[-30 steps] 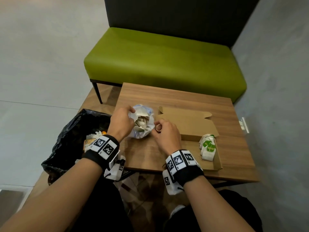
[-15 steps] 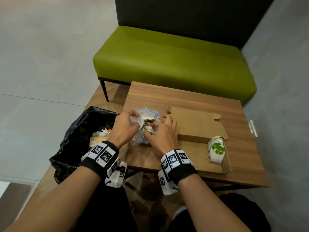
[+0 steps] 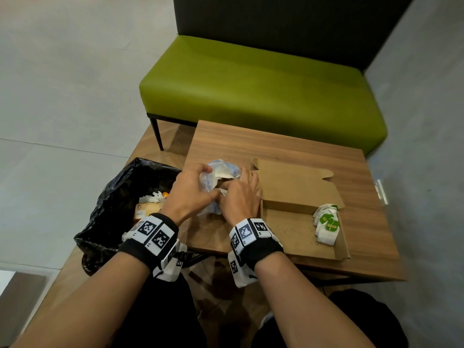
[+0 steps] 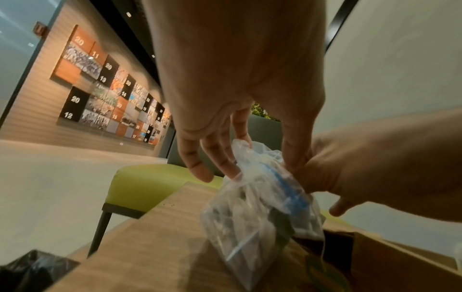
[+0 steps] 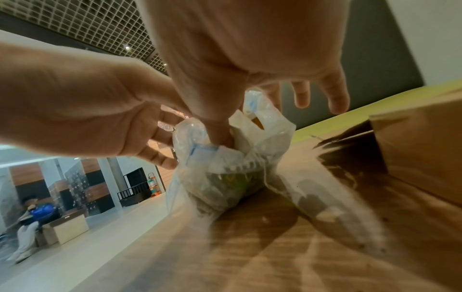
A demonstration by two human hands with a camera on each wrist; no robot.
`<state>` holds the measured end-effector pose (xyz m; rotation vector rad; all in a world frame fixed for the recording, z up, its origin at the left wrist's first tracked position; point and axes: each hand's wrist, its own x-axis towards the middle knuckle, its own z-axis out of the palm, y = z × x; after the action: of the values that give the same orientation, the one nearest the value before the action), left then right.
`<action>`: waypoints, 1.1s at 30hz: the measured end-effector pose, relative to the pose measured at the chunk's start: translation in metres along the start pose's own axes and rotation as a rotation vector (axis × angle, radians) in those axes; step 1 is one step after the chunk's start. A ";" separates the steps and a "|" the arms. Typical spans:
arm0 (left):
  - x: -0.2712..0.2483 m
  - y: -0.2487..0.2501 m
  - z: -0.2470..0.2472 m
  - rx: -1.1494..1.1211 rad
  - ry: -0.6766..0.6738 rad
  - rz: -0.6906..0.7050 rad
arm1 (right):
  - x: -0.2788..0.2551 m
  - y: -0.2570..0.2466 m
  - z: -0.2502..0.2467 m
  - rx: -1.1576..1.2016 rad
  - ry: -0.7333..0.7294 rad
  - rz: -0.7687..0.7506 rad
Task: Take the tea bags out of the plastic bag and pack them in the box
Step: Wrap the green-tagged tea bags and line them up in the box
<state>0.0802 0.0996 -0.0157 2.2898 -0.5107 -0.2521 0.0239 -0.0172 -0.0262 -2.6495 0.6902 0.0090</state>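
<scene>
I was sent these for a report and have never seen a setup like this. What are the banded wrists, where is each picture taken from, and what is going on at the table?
No machine here: a person works with bare hands, wearing a camera on the head and one on each wrist; the patterned bands are part of that gear.

The wide picture looks down from the head. The other two look along each hand at its fingers.

On the wooden table lies an open cardboard box with a few tea bags at its right end. The left hand grips the rim of a clear plastic bag, holding it open. The right hand has its thumb and at least one finger reaching into the bag; whether it has a tea bag is hidden. A black bin bag sits left of the table.
</scene>
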 end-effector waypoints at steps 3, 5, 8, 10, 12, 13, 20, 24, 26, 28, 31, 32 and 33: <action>0.001 0.003 -0.002 0.084 -0.042 0.066 | -0.002 0.003 -0.004 0.046 0.042 -0.024; 0.003 0.006 -0.006 0.137 -0.077 0.101 | -0.003 0.007 -0.008 0.098 0.067 -0.041; 0.006 0.008 -0.007 0.202 -0.117 0.122 | 0.000 0.012 -0.014 0.177 0.130 -0.015; 0.008 0.008 -0.006 0.226 -0.106 0.117 | 0.003 0.015 -0.021 0.233 0.170 0.005; 0.010 0.007 -0.002 0.229 -0.065 0.106 | 0.004 0.019 -0.032 0.284 0.192 0.025; 0.012 0.008 0.000 0.221 -0.041 0.095 | 0.004 0.022 -0.038 0.311 0.194 0.037; 0.030 0.001 0.022 0.205 0.025 0.064 | -0.011 0.044 -0.071 0.486 0.221 0.053; 0.033 0.001 0.027 0.218 0.034 0.056 | -0.030 0.055 -0.080 0.555 0.289 0.027; 0.034 0.001 0.028 0.209 0.027 0.053 | -0.037 0.058 -0.083 0.597 0.340 0.011; 0.034 0.002 0.028 0.193 0.011 0.042 | -0.042 0.059 -0.085 0.632 0.349 0.005; 0.031 0.007 0.028 0.174 -0.008 0.048 | -0.041 0.058 -0.084 0.646 0.312 0.011; 0.030 0.009 0.028 0.174 -0.022 0.050 | -0.040 0.059 -0.083 0.648 0.297 0.017; 0.027 0.011 0.026 0.175 -0.050 0.045 | -0.039 0.059 -0.081 0.646 0.282 0.025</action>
<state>0.0929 0.0640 -0.0266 2.4429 -0.6314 -0.2515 -0.0454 -0.0773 0.0301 -2.0328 0.6710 -0.5023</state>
